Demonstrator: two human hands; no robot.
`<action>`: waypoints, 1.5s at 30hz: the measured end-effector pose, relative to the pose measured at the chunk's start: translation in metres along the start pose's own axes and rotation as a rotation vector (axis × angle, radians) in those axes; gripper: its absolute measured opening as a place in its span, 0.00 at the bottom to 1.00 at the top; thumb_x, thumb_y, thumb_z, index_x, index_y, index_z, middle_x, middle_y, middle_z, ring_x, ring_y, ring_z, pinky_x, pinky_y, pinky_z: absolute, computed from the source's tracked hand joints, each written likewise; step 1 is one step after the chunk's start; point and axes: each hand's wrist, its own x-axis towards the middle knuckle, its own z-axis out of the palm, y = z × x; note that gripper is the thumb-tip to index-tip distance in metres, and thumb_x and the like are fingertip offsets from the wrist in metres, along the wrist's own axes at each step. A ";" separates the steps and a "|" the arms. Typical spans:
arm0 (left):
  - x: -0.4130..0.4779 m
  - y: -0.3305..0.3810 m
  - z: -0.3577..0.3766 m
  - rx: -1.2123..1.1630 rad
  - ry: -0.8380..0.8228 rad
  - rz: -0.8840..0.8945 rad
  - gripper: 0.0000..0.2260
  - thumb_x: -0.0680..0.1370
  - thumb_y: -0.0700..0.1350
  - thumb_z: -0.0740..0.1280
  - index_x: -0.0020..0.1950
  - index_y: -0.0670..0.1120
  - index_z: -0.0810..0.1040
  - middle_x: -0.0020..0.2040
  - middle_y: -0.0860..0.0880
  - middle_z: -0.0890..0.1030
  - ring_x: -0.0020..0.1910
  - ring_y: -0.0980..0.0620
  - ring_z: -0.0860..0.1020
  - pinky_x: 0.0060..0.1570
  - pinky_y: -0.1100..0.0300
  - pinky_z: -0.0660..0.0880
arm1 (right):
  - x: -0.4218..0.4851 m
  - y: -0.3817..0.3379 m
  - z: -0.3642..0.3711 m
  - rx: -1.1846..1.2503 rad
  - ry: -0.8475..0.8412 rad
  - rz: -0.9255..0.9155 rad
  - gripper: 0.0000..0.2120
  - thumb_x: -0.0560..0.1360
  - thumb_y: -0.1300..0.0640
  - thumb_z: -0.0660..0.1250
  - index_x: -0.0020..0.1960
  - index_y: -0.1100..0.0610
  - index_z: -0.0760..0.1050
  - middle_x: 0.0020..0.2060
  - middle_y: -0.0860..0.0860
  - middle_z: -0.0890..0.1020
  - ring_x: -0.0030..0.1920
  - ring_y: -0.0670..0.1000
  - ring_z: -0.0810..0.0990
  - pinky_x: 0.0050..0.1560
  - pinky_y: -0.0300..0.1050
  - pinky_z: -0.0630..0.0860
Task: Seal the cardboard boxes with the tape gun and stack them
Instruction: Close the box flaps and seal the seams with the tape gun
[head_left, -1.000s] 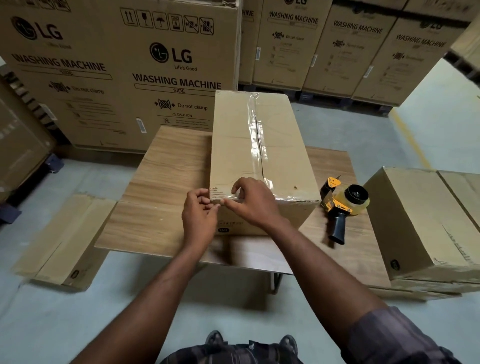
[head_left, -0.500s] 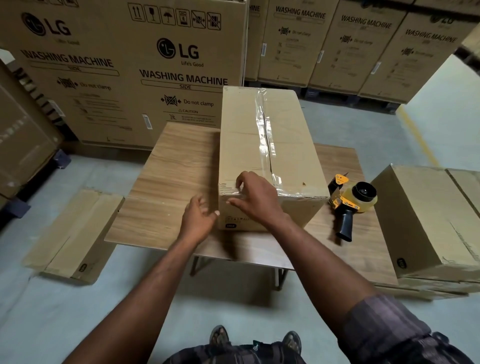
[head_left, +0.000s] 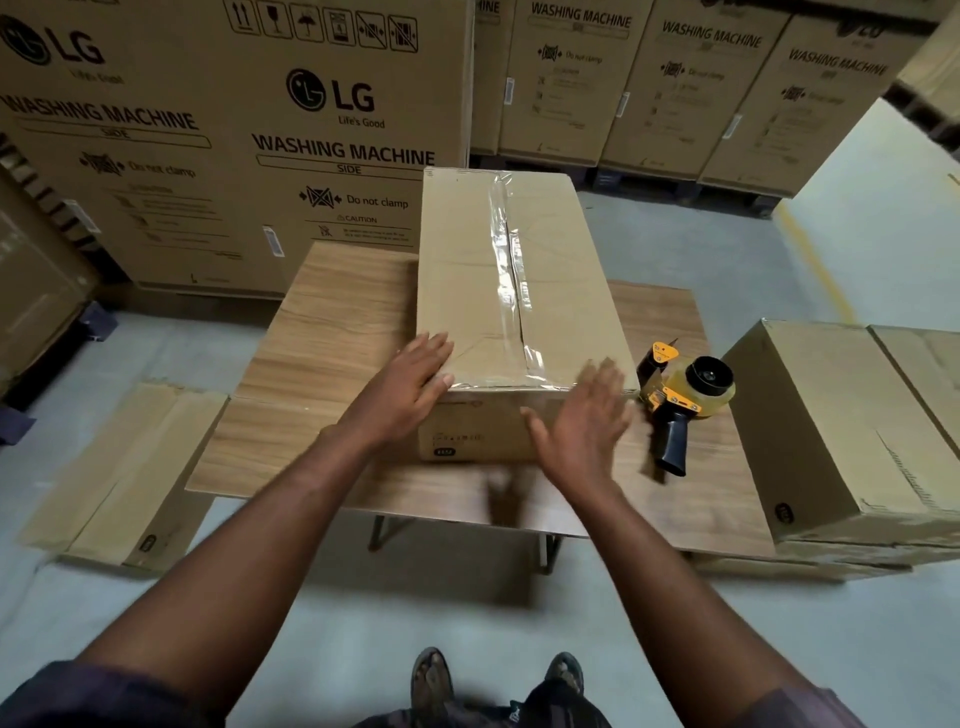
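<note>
A long cardboard box (head_left: 462, 270) lies on the wooden table (head_left: 332, 322), with clear tape along its top seam and across its near edge. My left hand (head_left: 410, 387) is open, fingers spread, resting at the box's near left corner. My right hand (head_left: 584, 428) is open and blurred, held in front of the box's near right corner. The yellow and black tape gun (head_left: 683, 397) lies on the table to the right of the box, untouched.
A closed cardboard box (head_left: 841, 431) sits on flat cardboard at the right of the table. A flattened box (head_left: 119, 467) lies on the floor at the left. Large washing machine cartons (head_left: 208, 140) stand behind the table. My feet show at the bottom.
Both hands left the tape at the near edge and opened. The left hand rose to the near left corner; the right hand swung right towards the near right corner.
</note>
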 end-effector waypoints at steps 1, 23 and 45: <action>-0.001 -0.001 0.003 -0.006 0.009 -0.009 0.24 0.85 0.50 0.60 0.80 0.46 0.63 0.80 0.51 0.60 0.80 0.55 0.53 0.78 0.60 0.50 | 0.000 0.018 -0.003 -0.004 0.018 -0.001 0.47 0.80 0.39 0.65 0.83 0.63 0.43 0.82 0.60 0.39 0.82 0.61 0.37 0.80 0.63 0.42; -0.072 0.132 0.072 -0.045 0.394 -0.316 0.20 0.81 0.47 0.58 0.69 0.41 0.78 0.69 0.46 0.78 0.68 0.51 0.72 0.71 0.66 0.61 | 0.057 0.013 -0.021 0.362 -0.217 -0.271 0.37 0.82 0.42 0.59 0.79 0.68 0.56 0.81 0.65 0.54 0.82 0.64 0.45 0.80 0.61 0.41; 0.016 0.074 0.050 0.144 0.185 -0.229 0.21 0.79 0.50 0.64 0.72 0.49 0.74 0.72 0.50 0.74 0.72 0.50 0.70 0.76 0.37 0.53 | 0.072 0.065 -0.056 0.109 -0.224 -0.457 0.27 0.72 0.67 0.66 0.71 0.65 0.69 0.74 0.62 0.67 0.77 0.65 0.60 0.78 0.61 0.58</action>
